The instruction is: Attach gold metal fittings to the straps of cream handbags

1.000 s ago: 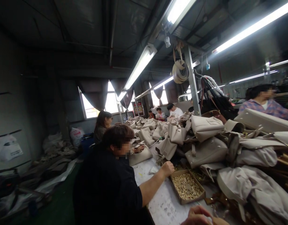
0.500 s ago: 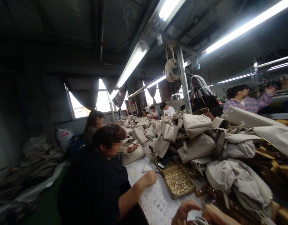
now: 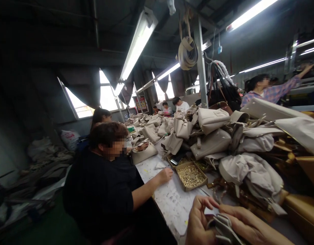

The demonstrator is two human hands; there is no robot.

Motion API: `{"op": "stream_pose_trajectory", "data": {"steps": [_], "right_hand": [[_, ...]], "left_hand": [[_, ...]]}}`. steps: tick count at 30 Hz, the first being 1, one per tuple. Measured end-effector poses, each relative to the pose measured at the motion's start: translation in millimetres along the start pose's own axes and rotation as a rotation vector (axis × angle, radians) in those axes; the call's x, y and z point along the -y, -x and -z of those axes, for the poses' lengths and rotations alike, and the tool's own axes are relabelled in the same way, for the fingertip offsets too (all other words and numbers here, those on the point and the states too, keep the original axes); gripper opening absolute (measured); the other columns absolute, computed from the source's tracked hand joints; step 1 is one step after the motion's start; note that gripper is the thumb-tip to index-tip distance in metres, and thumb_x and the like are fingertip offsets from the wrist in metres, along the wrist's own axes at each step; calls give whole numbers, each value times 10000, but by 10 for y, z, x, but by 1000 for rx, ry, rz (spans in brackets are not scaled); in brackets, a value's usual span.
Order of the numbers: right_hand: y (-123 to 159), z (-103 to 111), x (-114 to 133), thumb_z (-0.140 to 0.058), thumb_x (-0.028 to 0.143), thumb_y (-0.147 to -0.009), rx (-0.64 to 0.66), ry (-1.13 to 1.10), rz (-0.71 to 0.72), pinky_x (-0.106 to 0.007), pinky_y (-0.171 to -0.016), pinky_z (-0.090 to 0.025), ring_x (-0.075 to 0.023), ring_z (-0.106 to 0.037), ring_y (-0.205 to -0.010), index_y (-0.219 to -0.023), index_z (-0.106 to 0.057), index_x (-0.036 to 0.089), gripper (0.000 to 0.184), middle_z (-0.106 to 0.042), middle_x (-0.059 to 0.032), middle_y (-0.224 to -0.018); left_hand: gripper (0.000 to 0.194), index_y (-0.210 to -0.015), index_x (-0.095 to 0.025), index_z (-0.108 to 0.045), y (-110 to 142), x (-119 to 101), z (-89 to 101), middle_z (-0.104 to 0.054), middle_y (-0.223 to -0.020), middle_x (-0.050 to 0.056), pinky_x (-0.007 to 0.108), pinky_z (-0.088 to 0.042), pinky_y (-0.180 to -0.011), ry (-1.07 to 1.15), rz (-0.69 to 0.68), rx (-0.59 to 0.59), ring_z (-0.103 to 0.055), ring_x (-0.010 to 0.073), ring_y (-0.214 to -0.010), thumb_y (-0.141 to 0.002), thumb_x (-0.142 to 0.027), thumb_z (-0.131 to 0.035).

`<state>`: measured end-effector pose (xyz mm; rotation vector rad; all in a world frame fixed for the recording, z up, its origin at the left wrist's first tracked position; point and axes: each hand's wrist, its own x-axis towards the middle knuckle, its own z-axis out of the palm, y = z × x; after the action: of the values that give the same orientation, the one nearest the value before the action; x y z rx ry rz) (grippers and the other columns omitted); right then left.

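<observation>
At the bottom of the view my left hand [image 3: 199,221] is curled around a light grey-beige leather bag piece [image 3: 224,226] with folded, layered edges. From the other side my right hand [image 3: 245,219] has its fingers closed on the same piece. The fingertips of both hands nearly meet above it; whether something small is pinched there I cannot make out. The piece's lower part runs out of the frame. Ahead of my hands a cardboard box [image 3: 194,188] holds many small gold-coloured metal parts [image 3: 190,174].
A co-worker in black [image 3: 103,190] sits on the left, one hand [image 3: 164,176] on the white tabletop [image 3: 169,197]. Beige bags [image 3: 213,143] are heaped along the table's right side. A dark phone-like object [image 3: 174,162] lies behind the box. Several other people sit farther back.
My view has tilted down, so more of my hands and the leather piece shows. Both hands still hold it. The far right person's arm is stretched out farther.
</observation>
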<state>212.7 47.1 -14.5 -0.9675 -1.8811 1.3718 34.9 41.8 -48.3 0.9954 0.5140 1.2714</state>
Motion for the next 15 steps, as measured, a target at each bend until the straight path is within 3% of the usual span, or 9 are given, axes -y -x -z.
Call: {"op": "stream_pose_trajectory", "data": {"steps": [3,7,12,15], "right_hand": [[-8,-20,98,-452,742,-962,102,-94,33,-225,-635,-439,-150,-485,-701,-845,-622,165,612,-564,-12,-784],[-32,-7,172,-507,741,-939,102,-157,30,-223,-533,-274,-113,-301,-613,-725,-477,194,588,-391,39,-681],[-27,24,169,-520,700,-945,111,-152,31,-228,-513,-265,-107,-300,-578,-684,-459,203,565,-374,49,-639],[-45,25,154,-493,680,-969,31,-94,65,-234,-542,-300,-114,-353,-600,-691,-498,194,561,-409,42,-655]], "left_hand": [[570,-869,-209,-442,45,-36,-60,-590,-944,1,177,-386,-589,-2,28,-57,-537,70,-662,-623,-264,-954],[546,-861,-208,-456,69,-91,-84,-577,-1013,3,180,-441,-614,-69,11,-64,-562,85,-722,-617,-253,-942],[491,-847,-202,-486,54,-111,-56,-575,-956,-8,188,-461,-647,-109,38,-31,-553,94,-741,-635,-255,-926],[466,-833,-192,-531,19,-127,-3,-601,-900,-10,215,-488,-725,-149,38,-60,-576,113,-771,-626,-293,-937]]}}
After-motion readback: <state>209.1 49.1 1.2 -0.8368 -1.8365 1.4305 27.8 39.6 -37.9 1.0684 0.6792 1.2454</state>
